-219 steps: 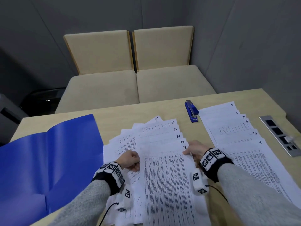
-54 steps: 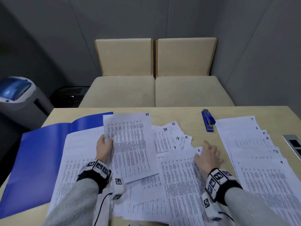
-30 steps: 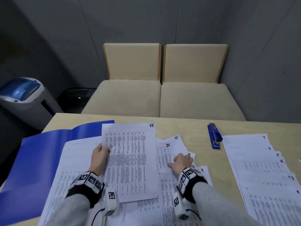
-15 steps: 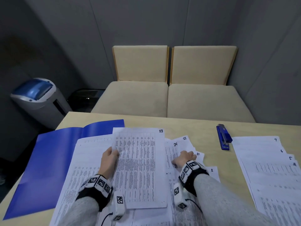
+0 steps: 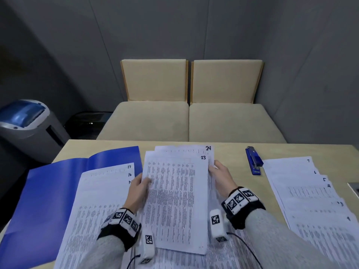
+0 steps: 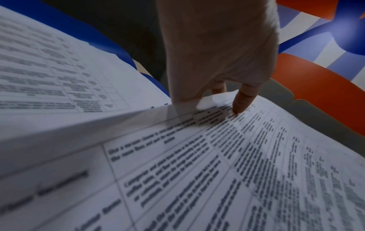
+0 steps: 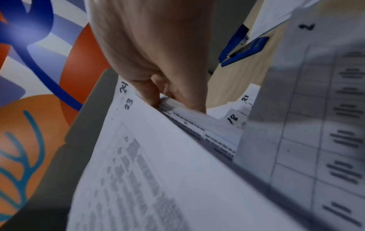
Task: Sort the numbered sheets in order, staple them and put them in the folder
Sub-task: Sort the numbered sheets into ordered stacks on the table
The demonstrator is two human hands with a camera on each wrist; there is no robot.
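Sheet 23 (image 5: 174, 200) is lifted above the table with sheet 24 (image 5: 184, 150) just behind it, its top edge showing. My left hand (image 5: 138, 188) pinches the left edge of sheet 23 (image 6: 256, 156), thumb on top. At the right edge my right hand (image 5: 220, 176) grips the sheets, fingers curled round the edge near numbers 24 (image 7: 124, 87) and 23 (image 7: 128, 104). A fanned pile numbered 17, 16 (image 5: 101, 191) lies on the open blue folder (image 5: 44, 191). Another fan, 7 down to 1 (image 5: 307, 195), lies at the right. The blue stapler (image 5: 253, 160) lies beside it.
Loose sheets, among them 18 (image 7: 232, 119) and 21 (image 7: 245, 98), lie under my hands. Two beige seats (image 5: 190, 121) stand beyond the wooden table's (image 5: 229, 152) far edge. A grey bin with a blue lid (image 5: 25, 121) stands at the left. A metal socket plate (image 5: 354, 188) is at the table's right edge.
My right hand left the loose sheets and picked up sheet 24, bringing it behind sheet 23, which my left hand still holds. Both sheets are now held together between the hands.
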